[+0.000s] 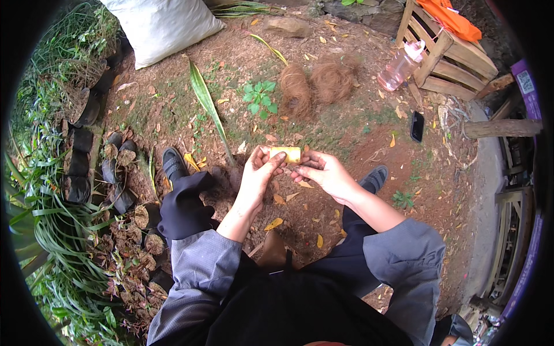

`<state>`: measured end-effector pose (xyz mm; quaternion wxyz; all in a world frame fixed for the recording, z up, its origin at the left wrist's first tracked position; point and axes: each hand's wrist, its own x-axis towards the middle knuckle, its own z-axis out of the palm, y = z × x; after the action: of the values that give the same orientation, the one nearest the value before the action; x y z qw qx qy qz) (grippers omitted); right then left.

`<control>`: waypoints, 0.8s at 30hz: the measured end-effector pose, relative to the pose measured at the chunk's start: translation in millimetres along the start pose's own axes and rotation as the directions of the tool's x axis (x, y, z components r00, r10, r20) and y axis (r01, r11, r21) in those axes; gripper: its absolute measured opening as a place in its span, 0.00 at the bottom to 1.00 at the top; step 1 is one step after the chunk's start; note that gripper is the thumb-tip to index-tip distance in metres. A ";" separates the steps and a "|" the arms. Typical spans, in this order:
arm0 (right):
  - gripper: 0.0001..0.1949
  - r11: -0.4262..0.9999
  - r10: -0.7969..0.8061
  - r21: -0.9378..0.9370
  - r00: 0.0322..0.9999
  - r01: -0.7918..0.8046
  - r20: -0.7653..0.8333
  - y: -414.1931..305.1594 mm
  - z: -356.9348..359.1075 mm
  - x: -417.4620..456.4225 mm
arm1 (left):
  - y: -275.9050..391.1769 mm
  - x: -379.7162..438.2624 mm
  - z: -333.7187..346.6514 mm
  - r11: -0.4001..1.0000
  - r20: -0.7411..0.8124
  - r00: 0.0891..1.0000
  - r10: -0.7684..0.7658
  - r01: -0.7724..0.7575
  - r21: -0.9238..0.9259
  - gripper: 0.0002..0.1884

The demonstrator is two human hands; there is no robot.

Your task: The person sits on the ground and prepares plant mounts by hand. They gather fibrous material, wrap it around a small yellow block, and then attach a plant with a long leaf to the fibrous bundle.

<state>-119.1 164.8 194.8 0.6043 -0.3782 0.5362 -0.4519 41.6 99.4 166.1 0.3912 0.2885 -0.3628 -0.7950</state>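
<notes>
My left hand [266, 166] holds a small yellow cylinder [291, 154], perhaps a spool of thread, with the thumb laid along its front. Close by the cylinder's right end are the bent fingers of my right hand [318, 166]; whether they pinch a thread or the end itself is too small to tell. Both hands are smudged with dirt. Beyond my left hand, a long variegated snake plant leaf [207, 95] rises from a dark root clump [223, 181] on the ground, between my feet.
Two bundles of brown fibre [296, 88] lie ahead. A white sack [164, 30] stands at the far left. Black planting bags [80, 164] line the left. To the right are a pink water bottle [400, 67], a phone [417, 126] and a wooden crate [454, 60] with orange cloth [454, 19].
</notes>
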 end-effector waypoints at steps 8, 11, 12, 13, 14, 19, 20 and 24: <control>0.11 0.988 -0.012 -0.152 0.996 0.026 0.089 -7.6 -7.3 -2.1 | 7.7 -0.3 0.5 0.997 -0.081 0.996 -0.024 0.018 -0.073 0.09; 0.18 0.970 -0.063 -0.238 0.997 0.052 -0.039 0.3 -9.6 -0.2 | 5.2 1.1 -0.8 0.997 -0.040 0.998 -0.038 0.035 -0.065 0.10; 0.21 0.959 -0.085 -0.272 0.996 0.076 -0.022 1.3 -9.2 0.2 | 4.4 1.2 -1.2 0.997 -0.019 0.999 -0.047 0.046 -0.060 0.10; 0.24 0.947 -0.107 -0.305 0.994 0.100 -0.004 2.1 -8.2 1.1 | 3.7 1.0 -1.2 0.997 0.001 0.998 -0.056 0.056 -0.054 0.11; 0.27 0.933 -0.127 -0.337 0.992 0.125 0.014 3.2 -7.1 1.7 | 2.9 -0.4 -0.5 0.997 0.010 0.998 -0.055 0.055 -0.051 0.11; 0.23 0.973 -0.092 -0.220 0.992 0.072 -0.083 22.3 -5.7 9.1 | 2.8 -1.5 3.6 0.995 0.038 0.997 -0.073 0.075 -0.060 0.11; 0.20 0.979 -0.087 -0.193 0.992 0.069 -0.091 21.4 -7.0 9.3 | 3.4 -2.0 4.1 0.995 0.037 0.997 -0.072 0.075 -0.060 0.11; 0.11 0.977 -0.067 -0.212 0.987 0.036 -0.143 12.4 -6.0 6.1 | 3.3 -1.8 2.2 0.995 0.007 0.999 -0.044 0.044 -0.087 0.11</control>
<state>-123.1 162.9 180.4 0.5074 -0.4184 0.6144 -0.4358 42.2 100.2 170.3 0.3848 0.2771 -0.3224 -0.8193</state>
